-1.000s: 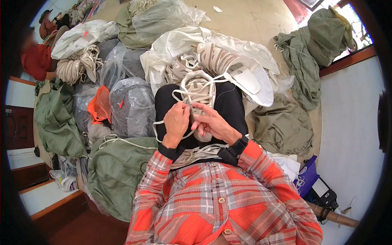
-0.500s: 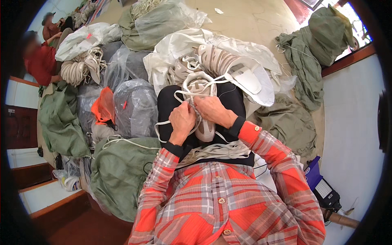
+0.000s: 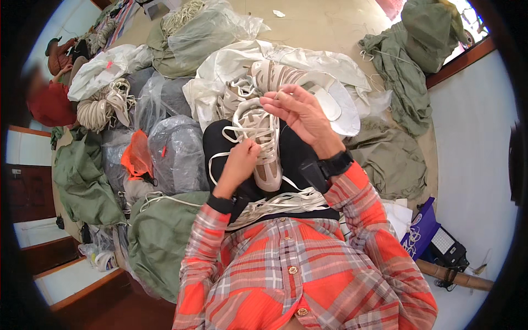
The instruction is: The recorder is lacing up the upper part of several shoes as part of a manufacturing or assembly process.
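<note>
A beige and brown sneaker (image 3: 268,171) rests on my lap, its toe toward me. White shoelaces (image 3: 254,132) cross its upper, and a loose length loops over my left thigh. At the left side of the lacing, my left hand (image 3: 241,162) is closed, fingertips pinched on a shoelace. My right hand (image 3: 300,113) is raised above the sneaker's right side, thumb and fingers pressed together; what they hold, if anything, is too small to make out. A bundle of white laces (image 3: 275,210) lies across my lap near my waist.
Beyond my knees, more sneakers (image 3: 239,93) and a row of nested shoe uppers (image 3: 269,76) lie on a white sack (image 3: 234,55). Plastic-wrapped bundles (image 3: 179,143) and a green sack (image 3: 165,242) are at left. A person in red (image 3: 52,104) sits at far left.
My right hand has left the lacing and risen up and to the right. My left hand stays at the sneaker, slightly lower on its left side. The whole view has shifted slightly.
</note>
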Available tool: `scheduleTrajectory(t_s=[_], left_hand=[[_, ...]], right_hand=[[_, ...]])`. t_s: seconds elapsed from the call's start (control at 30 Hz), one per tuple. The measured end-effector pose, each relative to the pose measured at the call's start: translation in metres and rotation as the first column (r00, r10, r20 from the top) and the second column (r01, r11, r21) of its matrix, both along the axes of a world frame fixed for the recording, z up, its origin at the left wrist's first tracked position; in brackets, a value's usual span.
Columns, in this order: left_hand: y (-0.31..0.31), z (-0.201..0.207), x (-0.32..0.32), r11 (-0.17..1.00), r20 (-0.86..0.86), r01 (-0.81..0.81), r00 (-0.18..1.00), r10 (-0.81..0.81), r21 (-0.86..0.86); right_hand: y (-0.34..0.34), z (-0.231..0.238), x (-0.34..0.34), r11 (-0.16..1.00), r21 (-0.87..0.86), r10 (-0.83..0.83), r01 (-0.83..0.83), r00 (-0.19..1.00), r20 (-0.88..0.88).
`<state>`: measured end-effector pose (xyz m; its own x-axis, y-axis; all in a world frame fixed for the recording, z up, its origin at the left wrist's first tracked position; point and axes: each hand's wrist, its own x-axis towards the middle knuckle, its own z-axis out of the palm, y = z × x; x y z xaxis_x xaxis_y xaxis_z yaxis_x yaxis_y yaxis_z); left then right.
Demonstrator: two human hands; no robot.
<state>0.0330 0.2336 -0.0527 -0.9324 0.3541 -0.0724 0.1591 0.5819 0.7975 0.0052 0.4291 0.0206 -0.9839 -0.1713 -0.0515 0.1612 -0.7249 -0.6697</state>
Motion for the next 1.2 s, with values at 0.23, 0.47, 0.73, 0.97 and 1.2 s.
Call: scheduleTrajectory(t_s=[0.23, 0.47, 0.73, 0.97, 1.2], left_hand=[[-0.056, 0.022, -0.004, 0.906, 0.41, 0.11, 0.865, -0.289, 0.408], [-0.065, 0.024, -0.013, 0.878, -0.006, 0.367, 0.923, -0.384, 0.309], [-0.044, 0.004, -0.006, 0.993, -0.145, 0.108, 0.984, -0.099, 0.054], [0.014, 0.005, -0.004, 0.946, -0.351, 0.283, 0.912, -0.214, 0.157], [0.047, 0.119, -0.004, 0.721, -0.444, 0.686, 0.679, -0.585, 0.097]], right_hand=[[0.147, -0.023, 0.005, 0.872, 0.139, -0.443, 0.469, 0.878, -0.182], [0.328, 0.003, 0.08, 0.591, 0.148, -0.786, 0.793, 0.607, -0.118], [0.432, 0.079, 0.102, 0.04, 0.324, -0.863, 0.945, 0.196, -0.466], [0.314, 0.135, 0.104, -0.45, 0.609, -0.632, 0.654, 0.249, -0.734], [0.233, 0.202, 0.087, -0.43, 0.352, -0.441, 0.831, 0.146, -0.886]])
